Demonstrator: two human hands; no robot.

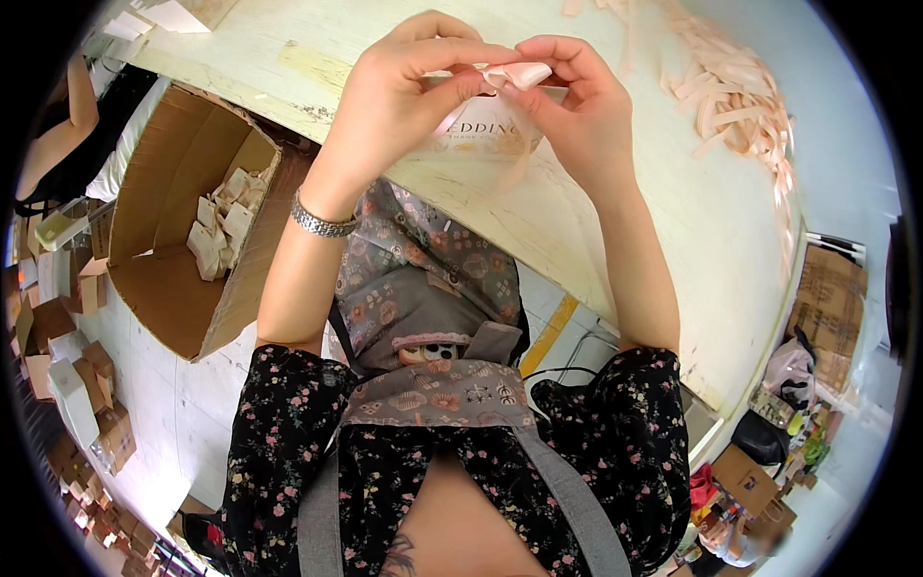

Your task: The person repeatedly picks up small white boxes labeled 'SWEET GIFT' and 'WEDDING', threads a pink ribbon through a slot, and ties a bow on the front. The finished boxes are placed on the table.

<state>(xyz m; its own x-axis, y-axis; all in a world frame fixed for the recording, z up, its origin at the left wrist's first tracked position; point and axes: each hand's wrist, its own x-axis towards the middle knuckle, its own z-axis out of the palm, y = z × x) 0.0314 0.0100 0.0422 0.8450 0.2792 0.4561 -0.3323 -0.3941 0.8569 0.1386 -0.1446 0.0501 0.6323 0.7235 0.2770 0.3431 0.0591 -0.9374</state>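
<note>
Between both hands is a pale pink satin ribbon (520, 75), folded into a loop like a bow. The fingers and thumb of my left hand (411, 83) pinch its left end. At its right side, my right hand (580, 108) holds the loop between thumb and fingers. Just below the ribbon is a small white printed paper box or bag (479, 126) bearing lettering and a gold pattern; my hands hide its upper part. A ribbon tail hangs in front of its right side, blurred.
Many loose pink ribbon strips (728, 94) lie along the table's far right edge. The white worktable (649, 238) has worn edges. Left of me stands an open cardboard carton (187, 180) with small white pieces inside. Another person's arm (81, 94) shows at far left.
</note>
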